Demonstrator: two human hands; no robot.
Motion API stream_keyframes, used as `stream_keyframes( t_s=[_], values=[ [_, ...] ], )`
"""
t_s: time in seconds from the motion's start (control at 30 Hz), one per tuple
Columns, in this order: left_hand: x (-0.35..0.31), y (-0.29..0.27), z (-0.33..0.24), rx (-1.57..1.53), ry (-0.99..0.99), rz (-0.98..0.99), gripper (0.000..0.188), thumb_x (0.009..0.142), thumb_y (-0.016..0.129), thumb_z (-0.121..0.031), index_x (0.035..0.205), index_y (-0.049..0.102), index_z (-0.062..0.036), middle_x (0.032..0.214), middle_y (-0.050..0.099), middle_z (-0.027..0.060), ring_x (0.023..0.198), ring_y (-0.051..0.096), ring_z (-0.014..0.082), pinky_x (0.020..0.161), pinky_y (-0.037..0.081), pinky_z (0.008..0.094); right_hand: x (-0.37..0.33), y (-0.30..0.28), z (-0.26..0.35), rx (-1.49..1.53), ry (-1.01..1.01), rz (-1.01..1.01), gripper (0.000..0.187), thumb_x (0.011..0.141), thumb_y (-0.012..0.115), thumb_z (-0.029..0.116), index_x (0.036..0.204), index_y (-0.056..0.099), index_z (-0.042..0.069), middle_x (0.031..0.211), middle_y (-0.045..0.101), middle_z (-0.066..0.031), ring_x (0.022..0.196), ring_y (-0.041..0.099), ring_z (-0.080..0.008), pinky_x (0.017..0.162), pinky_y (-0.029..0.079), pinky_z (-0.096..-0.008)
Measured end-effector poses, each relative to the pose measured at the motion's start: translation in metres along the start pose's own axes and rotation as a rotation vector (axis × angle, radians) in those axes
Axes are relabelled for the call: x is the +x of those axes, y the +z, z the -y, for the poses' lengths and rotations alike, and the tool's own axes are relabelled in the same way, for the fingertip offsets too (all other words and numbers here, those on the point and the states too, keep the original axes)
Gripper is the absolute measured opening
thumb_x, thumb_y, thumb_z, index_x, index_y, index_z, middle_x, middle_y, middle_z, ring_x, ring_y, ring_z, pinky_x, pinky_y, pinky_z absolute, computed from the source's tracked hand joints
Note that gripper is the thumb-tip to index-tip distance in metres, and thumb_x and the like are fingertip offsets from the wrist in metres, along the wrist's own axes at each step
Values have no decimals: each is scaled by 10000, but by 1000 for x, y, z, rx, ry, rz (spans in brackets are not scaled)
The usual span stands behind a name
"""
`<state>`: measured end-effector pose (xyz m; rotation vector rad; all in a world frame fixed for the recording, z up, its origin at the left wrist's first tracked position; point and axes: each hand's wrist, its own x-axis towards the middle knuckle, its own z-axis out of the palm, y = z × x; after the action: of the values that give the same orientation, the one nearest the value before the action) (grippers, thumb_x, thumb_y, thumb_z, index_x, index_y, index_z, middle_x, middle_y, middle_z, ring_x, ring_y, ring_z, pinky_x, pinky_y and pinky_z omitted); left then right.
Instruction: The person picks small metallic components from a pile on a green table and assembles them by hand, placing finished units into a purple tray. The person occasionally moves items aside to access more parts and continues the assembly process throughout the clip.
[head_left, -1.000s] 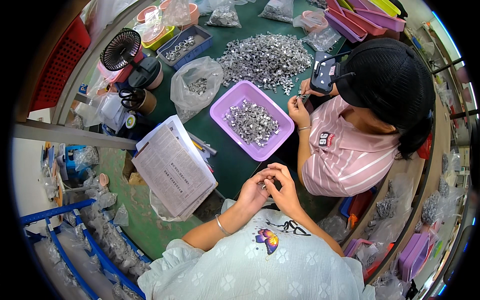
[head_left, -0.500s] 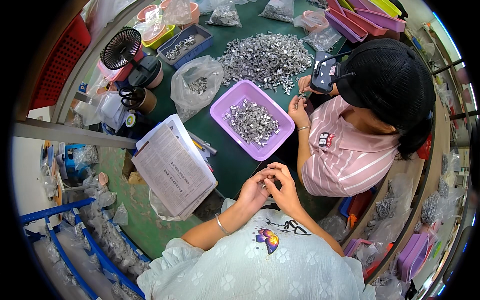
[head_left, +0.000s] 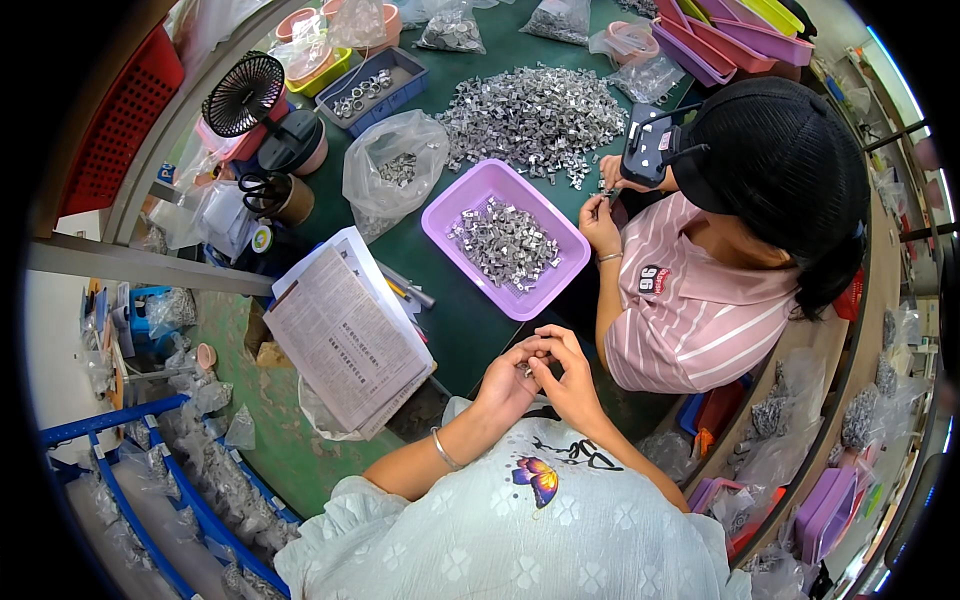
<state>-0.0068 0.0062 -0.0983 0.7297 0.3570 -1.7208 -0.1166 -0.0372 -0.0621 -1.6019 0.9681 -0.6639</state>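
Note:
My left hand (head_left: 507, 388) and my right hand (head_left: 568, 385) meet close to my body, just short of the table's near edge. Between their curled fingers is a small silver metal part (head_left: 526, 371), mostly hidden, so its exact shape does not show. Both hands are closed around it. Straight beyond them stands a purple plastic tray (head_left: 446, 213), with a heap of small silver metal parts (head_left: 505, 243) in it. Farther back on the green table, a larger pile of similar metal parts (head_left: 535, 115) is spread out.
A co-worker (head_left: 700, 290) at the right handles small parts. Left of the tray are a clear plastic bag (head_left: 375, 195), a newspaper (head_left: 350, 335), a black fan (head_left: 243, 97) and a blue-grey bin (head_left: 385, 115). Blue racks (head_left: 150, 440) stand at lower left.

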Motion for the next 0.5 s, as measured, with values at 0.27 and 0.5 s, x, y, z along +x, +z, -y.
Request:
stream_keyframes(
  t_s=[0.27, 0.5],
  values=[
    [1, -4, 1, 19, -1, 18, 202, 863, 419, -87, 984, 565, -16, 938, 579, 74, 906, 554, 176, 849, 444, 324, -2, 1, -5, -1, -42, -4, 187, 789, 561, 5, 972, 594, -1, 1111, 478, -104, 865, 508, -153, 770, 425, -267],
    [0, -4, 2, 24, 1, 11, 213, 866, 410, -90, 1002, 560, -22, 940, 582, 67, 892, 560, 167, 837, 448, 324, -3, 3, -7, -2, -77, -23, 187, 788, 562, 8, 973, 594, 1, 1111, 480, -107, 870, 513, -154, 769, 427, -268]
  ],
)
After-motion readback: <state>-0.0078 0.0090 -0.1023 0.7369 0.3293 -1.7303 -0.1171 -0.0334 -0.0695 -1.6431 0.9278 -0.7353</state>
